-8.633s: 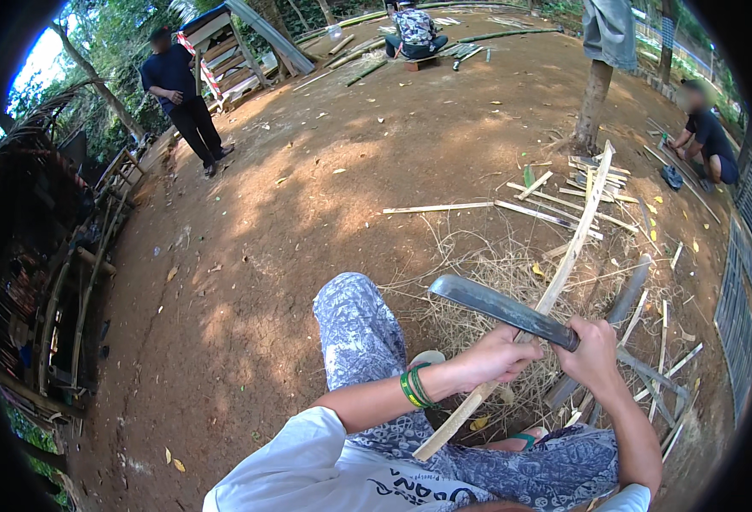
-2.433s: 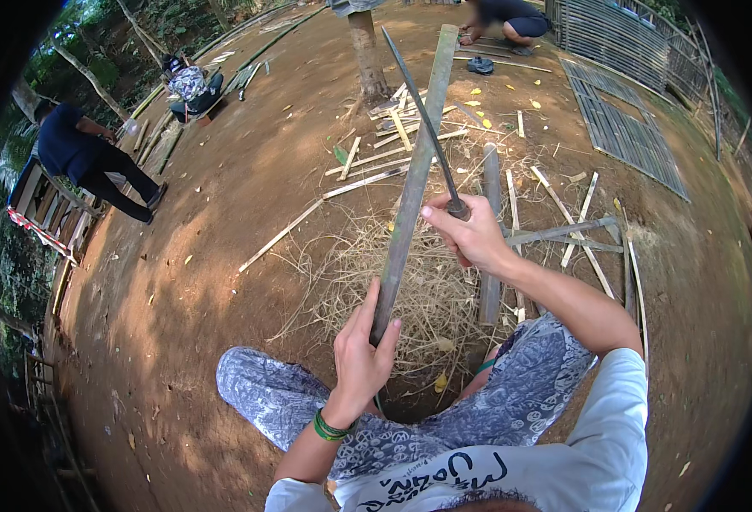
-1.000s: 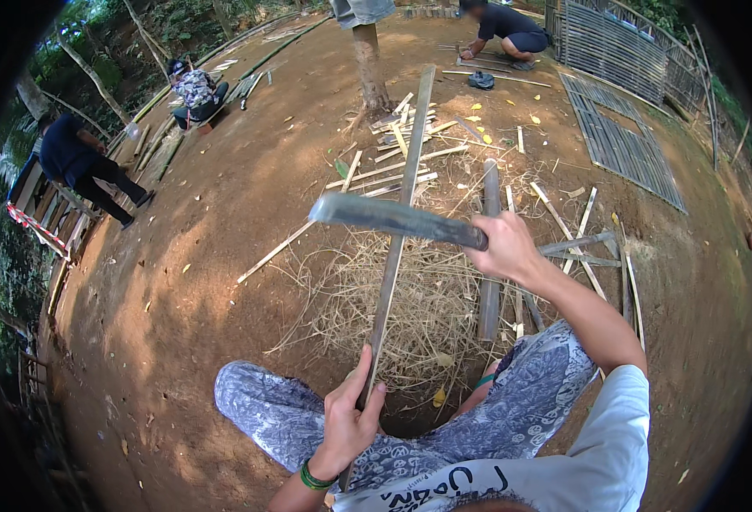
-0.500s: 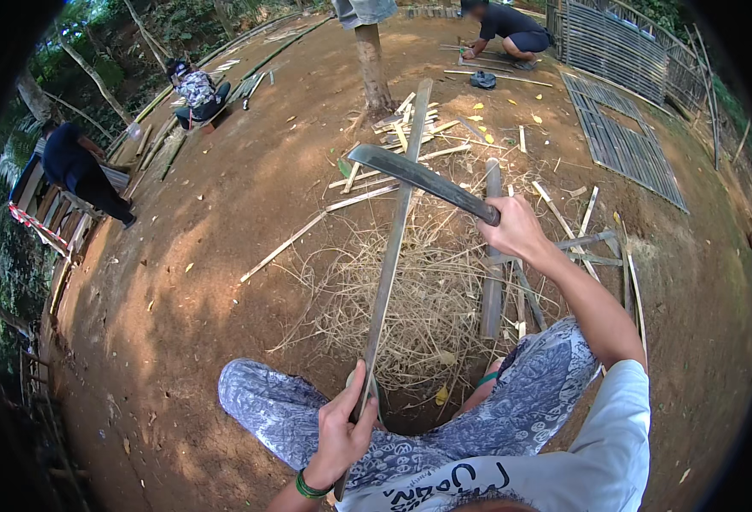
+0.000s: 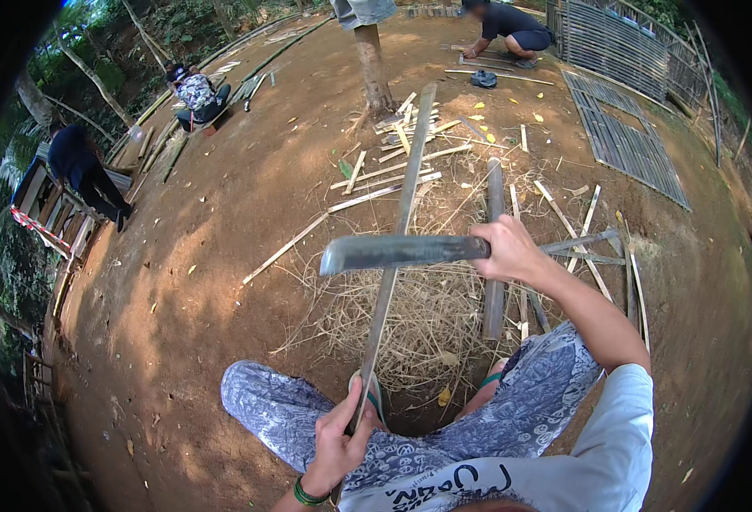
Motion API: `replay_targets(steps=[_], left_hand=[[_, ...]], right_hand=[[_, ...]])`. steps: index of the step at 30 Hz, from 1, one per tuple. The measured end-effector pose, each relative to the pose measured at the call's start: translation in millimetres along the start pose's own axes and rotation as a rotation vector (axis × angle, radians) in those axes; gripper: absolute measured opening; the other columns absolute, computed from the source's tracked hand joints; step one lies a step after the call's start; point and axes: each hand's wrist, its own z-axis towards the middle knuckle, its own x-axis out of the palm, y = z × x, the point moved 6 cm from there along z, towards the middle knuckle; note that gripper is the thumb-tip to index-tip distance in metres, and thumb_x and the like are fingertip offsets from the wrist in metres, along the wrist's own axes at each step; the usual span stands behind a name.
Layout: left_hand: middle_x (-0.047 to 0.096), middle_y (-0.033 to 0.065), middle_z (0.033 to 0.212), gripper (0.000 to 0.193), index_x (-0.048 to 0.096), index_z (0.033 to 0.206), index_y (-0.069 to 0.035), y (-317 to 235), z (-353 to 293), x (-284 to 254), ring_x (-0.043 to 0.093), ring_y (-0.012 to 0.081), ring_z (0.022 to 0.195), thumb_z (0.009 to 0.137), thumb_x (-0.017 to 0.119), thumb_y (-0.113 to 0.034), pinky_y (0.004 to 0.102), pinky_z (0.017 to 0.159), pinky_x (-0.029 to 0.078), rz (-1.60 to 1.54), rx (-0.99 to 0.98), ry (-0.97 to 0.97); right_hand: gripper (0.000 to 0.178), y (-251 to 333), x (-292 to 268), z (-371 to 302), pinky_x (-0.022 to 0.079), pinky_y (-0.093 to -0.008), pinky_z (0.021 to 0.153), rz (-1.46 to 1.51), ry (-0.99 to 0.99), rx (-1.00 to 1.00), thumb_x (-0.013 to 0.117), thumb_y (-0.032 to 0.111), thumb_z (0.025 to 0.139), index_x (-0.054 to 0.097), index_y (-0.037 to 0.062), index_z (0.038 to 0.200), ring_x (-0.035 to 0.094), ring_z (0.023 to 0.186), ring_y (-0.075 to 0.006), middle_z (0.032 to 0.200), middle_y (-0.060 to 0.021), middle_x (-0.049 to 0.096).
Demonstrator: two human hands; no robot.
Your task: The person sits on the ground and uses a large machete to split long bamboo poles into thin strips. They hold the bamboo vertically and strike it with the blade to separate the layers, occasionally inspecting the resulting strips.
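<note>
My left hand (image 5: 343, 439) grips the near end of a long bamboo strip (image 5: 382, 311), which points away from me and slightly to the right. In my right hand (image 5: 511, 247) is the handle of a machete (image 5: 393, 252). Its broad dark blade lies crosswise over the middle of the strip, tip to the left; whether it touches the strip I cannot tell. Beneath both spreads a heap of thin bamboo shavings (image 5: 410, 333). Right of the heap a thick bamboo pole (image 5: 494, 299) lies on the ground.
Split bamboo pieces (image 5: 401, 154) lie beyond the shavings, near a tree trunk (image 5: 374, 72). A bamboo panel (image 5: 623, 141) rests at the far right. Two people (image 5: 512, 34) (image 5: 198, 96) crouch farther off, and another person (image 5: 81, 166) stands at left. A hammer-like tool (image 5: 585, 241) lies right of the pole.
The machete has come down along the strip toward me, its blade turning from slanted to nearly level. My left hand stays on the strip's near end.
</note>
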Motion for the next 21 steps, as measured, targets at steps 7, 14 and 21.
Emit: replay_targets(steps=[7,14,21], left_hand=[[0.060,0.0066,0.070,0.060,0.046,0.143,0.009,12,-20,-4,0.052,0.0074,0.059,0.085,0.063,0.005,0.0245,0.055,0.043,0.031,-0.028,-0.003],[0.047,0.0045,0.061,0.057,0.050,0.140,0.008,11,-35,-6,0.047,0.0058,0.058,0.085,0.065,0.003,0.0253,0.054,0.040,0.035,-0.105,0.016],[0.052,0.0058,0.063,0.058,0.051,0.140,0.006,13,-39,-14,0.049,0.0064,0.056,0.084,0.066,0.004,0.0235,0.055,0.043,0.051,-0.142,0.022]], right_hand=[[0.016,-4,7,-8,0.047,-0.0417,0.045,-0.016,-0.045,-0.077,0.060,0.016,0.071,0.062,0.0017,0.064,0.050,0.040,-0.0204,0.048,-0.0082,0.054],[0.017,-56,-21,9,0.043,-0.0390,0.044,0.074,-0.090,0.312,0.059,0.014,0.075,0.062,0.0020,0.063,0.049,0.041,-0.0174,0.047,-0.0049,0.051],[0.020,-91,-19,11,0.042,-0.0381,0.047,0.186,-0.087,0.551,0.057,0.014,0.078,0.071,-0.0008,0.081,0.053,0.050,-0.0165,0.056,-0.0068,0.057]])
